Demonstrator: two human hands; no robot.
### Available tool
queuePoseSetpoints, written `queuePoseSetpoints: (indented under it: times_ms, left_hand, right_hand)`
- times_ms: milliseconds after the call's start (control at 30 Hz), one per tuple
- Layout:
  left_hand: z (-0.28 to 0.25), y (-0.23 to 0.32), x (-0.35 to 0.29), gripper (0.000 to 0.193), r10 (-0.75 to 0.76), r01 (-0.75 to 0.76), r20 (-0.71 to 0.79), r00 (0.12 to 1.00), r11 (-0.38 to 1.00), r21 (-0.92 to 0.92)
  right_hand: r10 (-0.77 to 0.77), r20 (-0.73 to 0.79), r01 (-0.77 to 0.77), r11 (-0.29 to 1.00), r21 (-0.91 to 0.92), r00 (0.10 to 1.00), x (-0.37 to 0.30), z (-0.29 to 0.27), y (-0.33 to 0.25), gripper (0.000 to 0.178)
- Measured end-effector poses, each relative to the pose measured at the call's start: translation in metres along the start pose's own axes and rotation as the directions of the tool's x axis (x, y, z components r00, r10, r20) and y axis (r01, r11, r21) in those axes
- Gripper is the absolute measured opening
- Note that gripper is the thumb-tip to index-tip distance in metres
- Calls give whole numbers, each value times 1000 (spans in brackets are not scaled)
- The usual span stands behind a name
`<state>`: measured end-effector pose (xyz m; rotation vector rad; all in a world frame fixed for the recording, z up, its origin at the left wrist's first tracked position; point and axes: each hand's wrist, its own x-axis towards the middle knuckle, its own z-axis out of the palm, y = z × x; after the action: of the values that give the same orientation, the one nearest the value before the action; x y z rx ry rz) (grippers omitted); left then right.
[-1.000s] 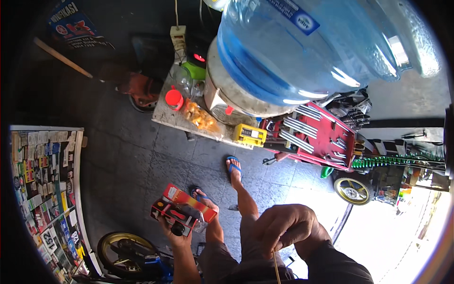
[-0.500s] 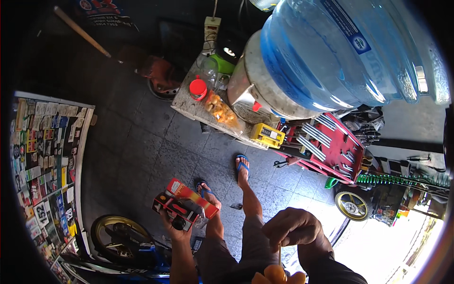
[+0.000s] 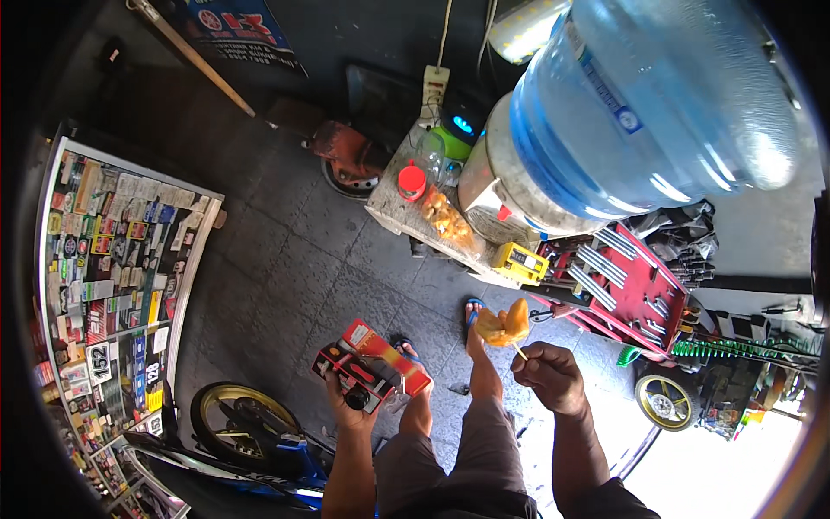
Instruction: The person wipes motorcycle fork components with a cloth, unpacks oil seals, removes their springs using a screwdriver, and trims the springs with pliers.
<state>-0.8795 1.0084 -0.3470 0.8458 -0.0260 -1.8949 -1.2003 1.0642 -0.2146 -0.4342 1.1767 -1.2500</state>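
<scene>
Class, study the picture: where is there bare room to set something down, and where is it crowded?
The widest bare patch is dark floor, bordered by the sticker-covered board, motorcycle wheel and bench. Crowded: the bench, holding dispenser, jar and snack bag, and the red tray of tools.

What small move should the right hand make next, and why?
Probably ease the right hand gently back toward the body: it pinches a thin stick whose far end carries an orange-yellow piece of food, with only that stick visibly supporting it, while the left hand is occupied with a red box.
</scene>
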Motion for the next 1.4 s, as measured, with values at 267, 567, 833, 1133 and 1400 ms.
queuePoseSetpoints:
  times_ms: [267, 567, 833, 1133, 1400]
  left_hand:
    - [35, 29, -23, 66, 66, -66, -29, 997, 998, 17]
    - [49, 52, -39, 60, 48, -52, 126, 991, 998, 30]
    - [80, 56, -42, 60, 16, -21, 177, 984, 999, 26]
    - [86, 59, -37, 65, 35, -40, 139, 990, 999, 32]
    - [71, 61, -31, 58, 12, -7, 166, 986, 1000, -30]
  right_hand:
    - [-22, -91, 23, 1000, 20, 996, -58, 22, -12, 16]
    - [-6, -60, 0, 995, -100, 998, -131, 57, -33, 17]
    - [-206, 33, 209, 970, -127, 978, -171, 85, -70, 18]
    - [-469, 276, 530, 819, -221, 839, -188, 111, -127, 18]
    - [-719, 209, 749, 633, -194, 662, -215, 163, -167, 32]
